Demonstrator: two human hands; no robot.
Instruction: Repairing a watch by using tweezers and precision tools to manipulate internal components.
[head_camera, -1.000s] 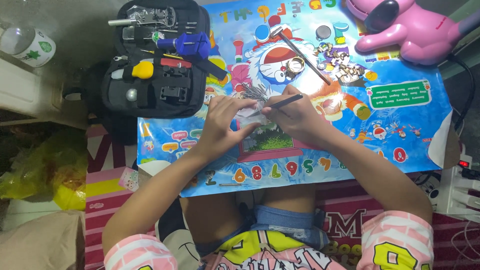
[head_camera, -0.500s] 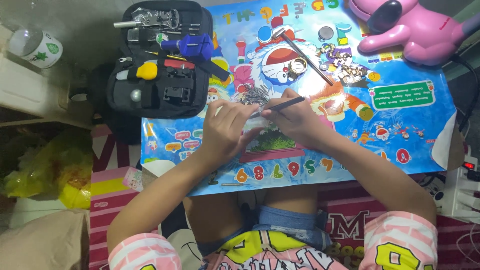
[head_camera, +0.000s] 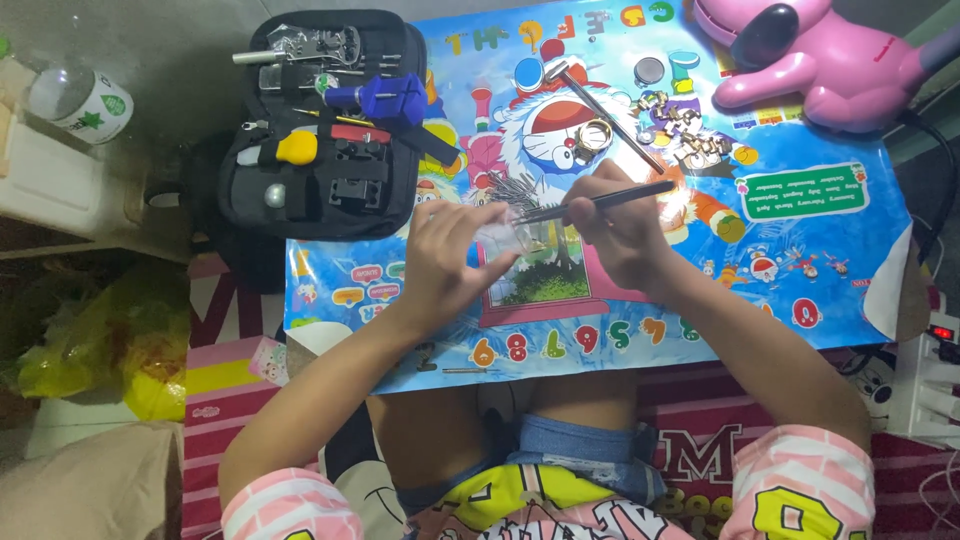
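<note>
While both hands meet over the cartoon mat (head_camera: 800, 250) | left hand (head_camera: 445, 255): fingers curled around a small clear container (head_camera: 505, 238), held just above the mat | right hand (head_camera: 615, 230): closed on a thin dark tool (head_camera: 600, 202), tip at the container | open black tool case (head_camera: 320, 125) lies near the left hand.

a low surface covered by a colourful cartoon poster mat with letters and numbers (head_camera: 800, 260) carries an open black zip case of small tools (head_camera: 325, 125), a slim metal hammer (head_camera: 600, 110), a scatter of gold and silver watch links (head_camera: 685, 125), a pile of thin metal pins (head_camera: 515, 190) and a pink plush toy (head_camera: 810, 60).
</note>
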